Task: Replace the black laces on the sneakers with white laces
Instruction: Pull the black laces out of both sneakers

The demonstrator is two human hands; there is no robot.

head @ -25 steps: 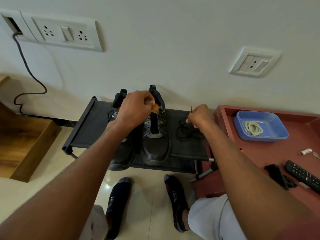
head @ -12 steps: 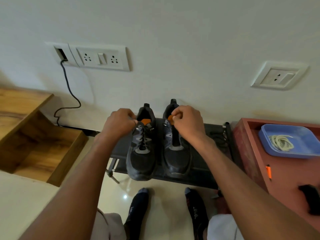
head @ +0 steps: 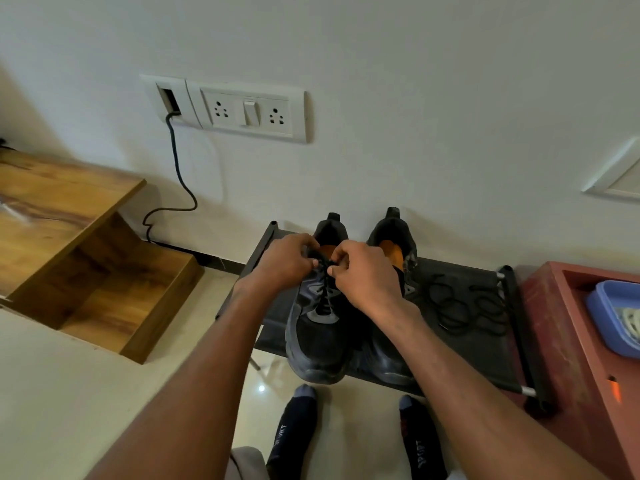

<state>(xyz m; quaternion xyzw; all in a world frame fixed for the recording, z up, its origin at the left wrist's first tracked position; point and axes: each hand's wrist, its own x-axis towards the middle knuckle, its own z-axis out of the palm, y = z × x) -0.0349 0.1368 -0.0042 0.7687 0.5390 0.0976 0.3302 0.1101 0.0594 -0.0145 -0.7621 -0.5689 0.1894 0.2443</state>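
Two black sneakers with orange insoles stand side by side on a low black rack (head: pixel 485 351), toes toward me. The left sneaker (head: pixel 318 337) still carries a black lace (head: pixel 325 292) down its tongue. My left hand (head: pixel 287 263) and my right hand (head: pixel 363 275) meet over its top eyelets, both pinching the black lace near the knot. The right sneaker (head: pixel 394 247) is partly hidden behind my right wrist. A loose black lace (head: pixel 464 306) lies coiled on the rack to its right. White laces (head: pixel 628 323) lie in a blue tray (head: pixel 602 313) at the right edge.
A red-brown table (head: pixel 554 327) holds the blue tray, right of the rack. A wooden shelf unit (head: pixel 86 258) stands at the left. A black cable (head: pixel 180 181) hangs from the wall socket plate (head: pixel 242 109). My socked feet (head: pixel 294 434) rest on the tiled floor below the rack.
My view has swung left. Half a second ago each hand was at a different sneaker; now my right hand has moved over to the left sneaker and both hands grip its lace.
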